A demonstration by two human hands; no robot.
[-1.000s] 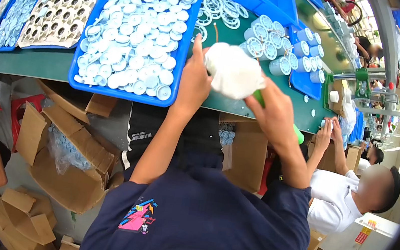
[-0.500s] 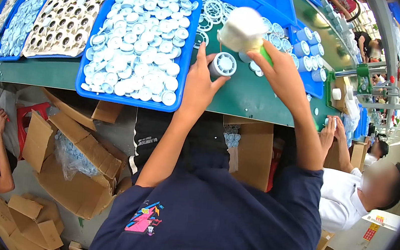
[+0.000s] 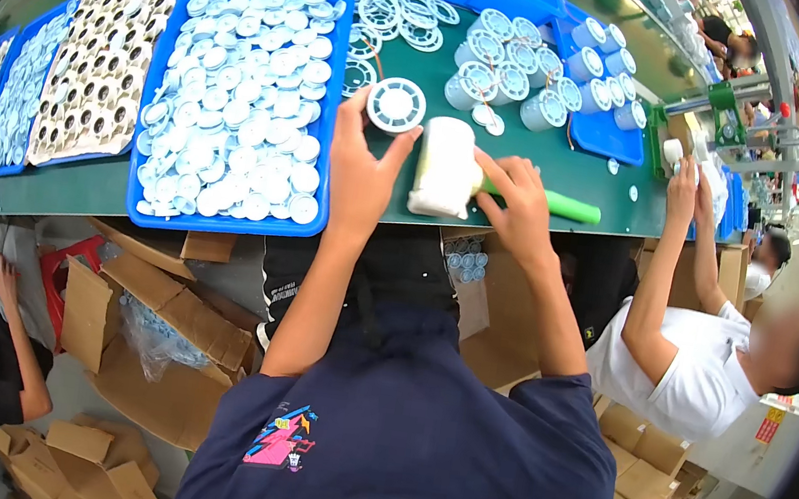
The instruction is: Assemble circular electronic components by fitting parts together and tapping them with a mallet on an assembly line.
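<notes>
My left hand [image 3: 363,179] grips a pale blue plastic cylinder [image 3: 396,106] with a round slotted end facing up, its fingers and thumb around the side. To its right, a mallet with a thick white head [image 3: 445,167] and a green handle [image 3: 571,208] lies low at the table. My right hand [image 3: 521,207] is curled over the handle close to the head, fingers and thumb on either side. Beside my left hand stands a blue tray [image 3: 324,164] heaped with pale blue round caps [image 3: 248,98]. Flat slotted rings [image 3: 416,11] lie beyond the cylinder.
Several capped cylinders [image 3: 544,110] stand at the back right, with more in a blue tray [image 3: 602,153]. Egg-carton-like trays [image 3: 108,50] line the left of the green table [image 3: 73,197]. A co-worker [image 3: 678,357] sits at right; cardboard boxes [image 3: 163,400] lie below.
The mallet has come down from above the table to beside the cylinder, its handle now pointing right. My left hand has lifted and tilted the cylinder slightly. The view has shifted.
</notes>
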